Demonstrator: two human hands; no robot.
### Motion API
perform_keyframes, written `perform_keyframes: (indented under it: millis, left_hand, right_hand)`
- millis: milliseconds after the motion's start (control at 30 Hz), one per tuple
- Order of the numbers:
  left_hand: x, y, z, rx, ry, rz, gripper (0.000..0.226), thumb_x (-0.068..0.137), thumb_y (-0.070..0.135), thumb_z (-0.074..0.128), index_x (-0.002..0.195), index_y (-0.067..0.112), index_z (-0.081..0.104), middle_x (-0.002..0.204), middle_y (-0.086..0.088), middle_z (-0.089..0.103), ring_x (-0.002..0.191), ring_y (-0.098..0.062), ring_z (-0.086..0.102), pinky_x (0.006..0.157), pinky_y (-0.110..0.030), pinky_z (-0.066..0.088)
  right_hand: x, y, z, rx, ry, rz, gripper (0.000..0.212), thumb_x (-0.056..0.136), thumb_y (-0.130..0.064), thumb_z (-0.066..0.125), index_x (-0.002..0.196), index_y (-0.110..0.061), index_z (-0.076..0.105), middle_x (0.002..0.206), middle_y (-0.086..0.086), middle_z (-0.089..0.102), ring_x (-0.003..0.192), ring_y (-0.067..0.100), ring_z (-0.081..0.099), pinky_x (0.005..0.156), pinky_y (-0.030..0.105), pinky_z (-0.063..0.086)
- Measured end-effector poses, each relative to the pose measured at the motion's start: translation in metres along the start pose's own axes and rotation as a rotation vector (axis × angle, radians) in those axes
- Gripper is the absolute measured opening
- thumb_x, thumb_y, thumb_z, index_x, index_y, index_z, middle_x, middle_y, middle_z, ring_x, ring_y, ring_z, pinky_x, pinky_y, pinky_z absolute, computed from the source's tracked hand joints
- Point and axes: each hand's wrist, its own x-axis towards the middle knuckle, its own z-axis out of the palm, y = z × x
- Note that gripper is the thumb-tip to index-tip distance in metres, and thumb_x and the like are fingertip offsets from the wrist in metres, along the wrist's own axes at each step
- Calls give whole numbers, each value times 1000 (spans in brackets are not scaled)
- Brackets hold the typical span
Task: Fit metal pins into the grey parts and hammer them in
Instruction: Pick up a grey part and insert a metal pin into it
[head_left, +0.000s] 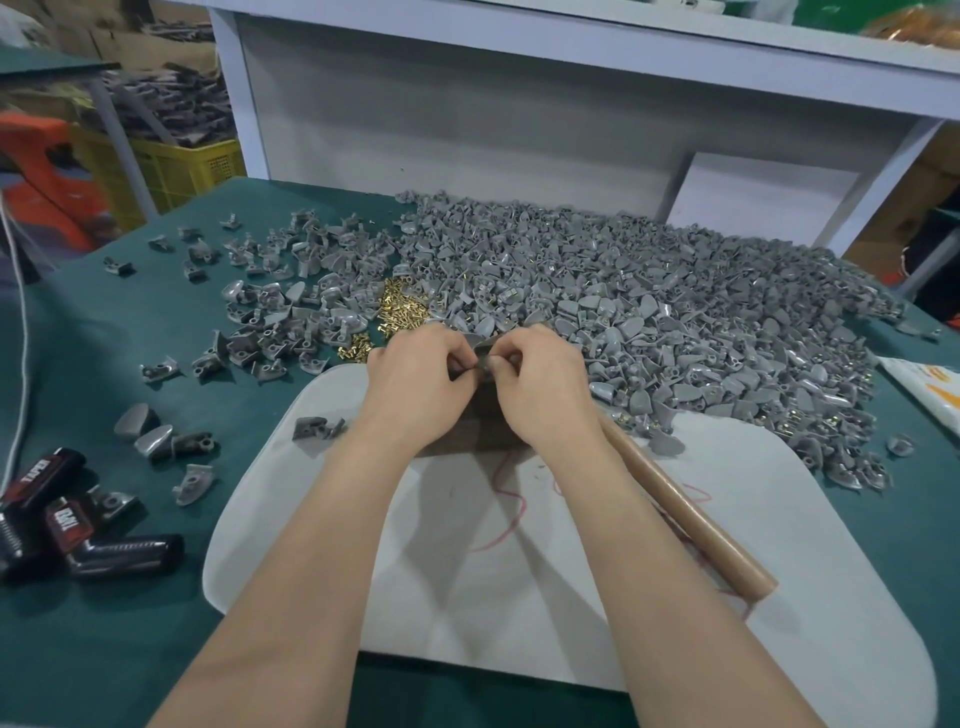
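Item: grey part (480, 347), held above the far edge of the white board (519, 597), over a brown block (483, 415).
Left hand (415, 374): fingers curled, pinching the part from its side.
Right hand (545, 379): fingers curled, pinching the same part. Whether a pin sits between the fingertips cannot be told, as the knuckles hide it.
Stock: brass pins (400, 309) heaped just beyond the hands; loose pile of grey parts (675, 312) filling the far right of the tabletop (104, 597).
Tool: wooden handle (685, 514) lying on the board beneath the right forearm, head hidden.

Risks, as judged:
- Pin seated askew – it would likely bend or jam under a blow.
- Small pin slipping from the pinch and getting lost among the pile.
- Forearm nudging the handle off the board.
- Fingertips close to the part when striking.
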Motion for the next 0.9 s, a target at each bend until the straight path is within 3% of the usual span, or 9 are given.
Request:
perform_keyframes:
  millis: [100,400,600,900]
  left_hand:
    - [0,0,0,12,7,-10,17,84,27,67,72,30,56,83,9,59,97,-22,60,92,-43,45]
    - [1,1,1,19,9,-19,5,84,25,67,79,24,65,85,8,60,97,-23,60,92,-43,45]
    - [1,2,1,34,8,-16,2,84,22,66,84,22,68,86,6,60,97,-24,59,92,-43,44]
    - [1,1,1,69,9,5,11,88,31,64,79,24,64,86,6,62,96,-23,58,91,-41,43]
  right_hand:
    - [0,0,-1,70,-13,53,9,89,-15,59,86,-14,68,100,5,62,94,22,57,85,28,38]
    - [-10,-4,7,28,103,-25,12,89,-6,53,88,-5,65,98,9,57,89,27,55,82,36,39]
    - [-11,-6,7,-73,87,-60,13,89,-4,50,90,-6,63,98,8,55,90,26,53,73,28,31]
    - [-2,-5,0,-44,-13,10,11,90,-13,55,93,-11,66,101,6,55,96,24,54,74,25,31]
